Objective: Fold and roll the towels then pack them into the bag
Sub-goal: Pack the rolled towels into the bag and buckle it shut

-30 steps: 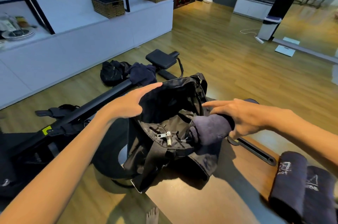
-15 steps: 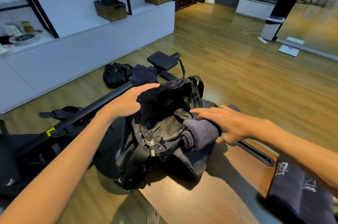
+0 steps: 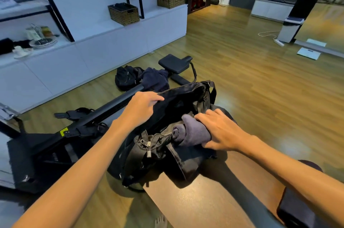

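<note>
Nearest the bag [image 3: 167,153], at its right lip, the right hand [image 3: 219,131] grips the rolled towel [image 3: 189,132], fingers curled over its top; the roll lies half across the opening, not yet inside. At the bag's left rim, the left hand [image 3: 143,106] pinches the fabric edge and holds the mouth wide. To do this well, I would keep that rim lifted and taut, and feed the roll in end first so it stays wound. Beyond the bag, a loose dark towel [image 3: 155,79] lies draped on the floor equipment.
</note>
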